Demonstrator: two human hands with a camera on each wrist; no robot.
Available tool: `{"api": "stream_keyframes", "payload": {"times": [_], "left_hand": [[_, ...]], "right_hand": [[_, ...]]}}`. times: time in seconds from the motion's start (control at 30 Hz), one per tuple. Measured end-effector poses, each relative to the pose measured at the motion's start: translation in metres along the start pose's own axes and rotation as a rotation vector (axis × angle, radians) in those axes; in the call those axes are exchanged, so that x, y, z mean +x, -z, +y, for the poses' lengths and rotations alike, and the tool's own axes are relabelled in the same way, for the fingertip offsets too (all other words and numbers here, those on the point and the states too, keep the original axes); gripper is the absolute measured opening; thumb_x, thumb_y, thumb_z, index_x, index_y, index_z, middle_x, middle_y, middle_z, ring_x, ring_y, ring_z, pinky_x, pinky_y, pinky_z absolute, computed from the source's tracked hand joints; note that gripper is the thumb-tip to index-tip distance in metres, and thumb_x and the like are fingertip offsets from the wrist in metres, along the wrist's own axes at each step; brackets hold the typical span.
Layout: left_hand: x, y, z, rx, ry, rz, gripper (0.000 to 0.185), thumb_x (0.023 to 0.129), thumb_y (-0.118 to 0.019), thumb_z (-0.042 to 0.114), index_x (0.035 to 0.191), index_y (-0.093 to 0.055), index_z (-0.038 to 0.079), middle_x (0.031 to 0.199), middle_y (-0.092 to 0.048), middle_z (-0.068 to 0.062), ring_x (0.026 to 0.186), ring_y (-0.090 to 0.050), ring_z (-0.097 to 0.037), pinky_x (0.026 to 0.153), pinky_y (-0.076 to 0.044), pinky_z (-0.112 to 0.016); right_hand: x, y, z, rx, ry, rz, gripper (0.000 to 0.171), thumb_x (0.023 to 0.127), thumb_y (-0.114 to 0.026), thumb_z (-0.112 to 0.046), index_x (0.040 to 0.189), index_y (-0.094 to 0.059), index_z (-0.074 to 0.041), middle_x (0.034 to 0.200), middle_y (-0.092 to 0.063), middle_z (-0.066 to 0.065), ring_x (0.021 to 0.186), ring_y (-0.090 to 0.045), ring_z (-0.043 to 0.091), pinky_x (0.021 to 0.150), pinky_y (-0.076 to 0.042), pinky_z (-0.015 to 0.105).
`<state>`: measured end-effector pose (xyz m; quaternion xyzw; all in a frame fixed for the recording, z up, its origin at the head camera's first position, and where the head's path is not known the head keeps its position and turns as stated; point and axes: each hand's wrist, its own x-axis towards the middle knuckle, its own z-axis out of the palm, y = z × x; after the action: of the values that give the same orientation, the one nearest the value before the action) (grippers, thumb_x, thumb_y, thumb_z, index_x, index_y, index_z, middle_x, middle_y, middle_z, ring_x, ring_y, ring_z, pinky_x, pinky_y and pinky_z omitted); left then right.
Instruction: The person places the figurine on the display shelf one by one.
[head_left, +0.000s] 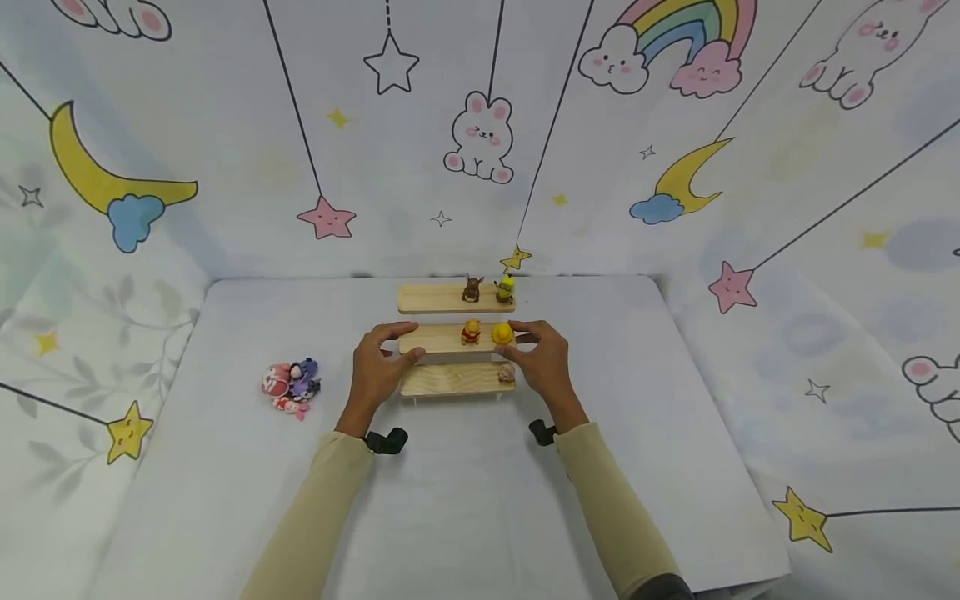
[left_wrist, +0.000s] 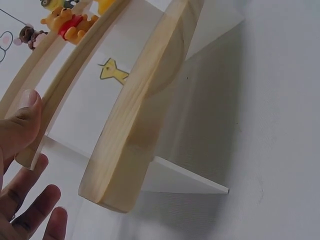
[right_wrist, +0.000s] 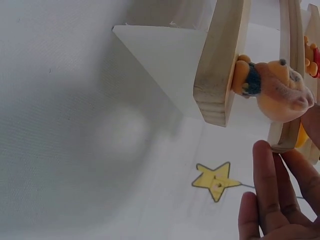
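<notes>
A wooden three-step display shelf stands before me. My left hand [head_left: 375, 367] grips the left end of its middle board [head_left: 431, 337], thumb on the front edge in the left wrist view. At the opposite end my right hand [head_left: 546, 367] holds the same board, its fingers against the end. A bear figurine in a red shirt [head_left: 470, 332] sits on this board, with a yellow figurine [head_left: 502, 333] right beside my right fingers. Below, a fuzzy bear figurine [right_wrist: 285, 92] stands at the right end of the lower board [head_left: 450, 379].
The top board [head_left: 431, 297] carries a brown figurine [head_left: 471, 289] and a yellow-green figurine [head_left: 506, 289]. Left of the shelf, several pink and purple figurines [head_left: 292, 387] lie clustered on the white table [head_left: 465, 517]. A patterned cloth backdrop [head_left: 420, 150] rises behind.
</notes>
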<state>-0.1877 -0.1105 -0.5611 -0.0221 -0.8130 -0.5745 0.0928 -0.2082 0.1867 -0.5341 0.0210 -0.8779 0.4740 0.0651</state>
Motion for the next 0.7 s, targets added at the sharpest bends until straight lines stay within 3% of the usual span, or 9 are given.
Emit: {"api": "stream_keyframes", "payload": {"times": [0.23, 0.47, 0.7], "left_hand": [[-0.007, 0.009, 0.005, 0.032, 0.006, -0.004, 0.049, 0.09, -0.088, 0.032, 0.136, -0.073, 0.022, 0.143, -0.066, -0.006, 0.13, -0.058, -0.031, 0.1, -0.051, -0.053], [-0.019, 0.026, 0.005, 0.08, 0.026, 0.041, 0.048, 0.092, -0.086, 0.028, 0.138, -0.071, 0.023, 0.143, -0.062, -0.01, 0.127, -0.059, -0.032, 0.098, -0.052, -0.051], [-0.023, 0.048, 0.003, 0.139, 0.032, 0.081, 0.048, 0.094, -0.085, 0.024, 0.139, -0.071, 0.018, 0.143, -0.062, -0.014, 0.128, -0.057, -0.034, 0.099, -0.051, -0.054]], "right_hand": [[0.0, 0.0, 0.001, 0.02, 0.003, -0.016, 0.05, 0.083, -0.093, -0.026, 0.13, -0.077, -0.016, 0.122, -0.071, 0.009, 0.11, -0.072, 0.028, 0.094, -0.06, 0.049], [0.001, 0.001, 0.0, -0.007, 0.006, -0.003, 0.051, 0.083, -0.093, -0.028, 0.131, -0.077, -0.017, 0.122, -0.072, 0.009, 0.109, -0.072, 0.027, 0.087, -0.06, 0.043], [0.001, 0.0, 0.0, -0.01, 0.009, 0.001, 0.05, 0.083, -0.093, -0.028, 0.13, -0.078, -0.017, 0.123, -0.072, 0.012, 0.108, -0.072, 0.027, 0.086, -0.059, 0.044]]}}
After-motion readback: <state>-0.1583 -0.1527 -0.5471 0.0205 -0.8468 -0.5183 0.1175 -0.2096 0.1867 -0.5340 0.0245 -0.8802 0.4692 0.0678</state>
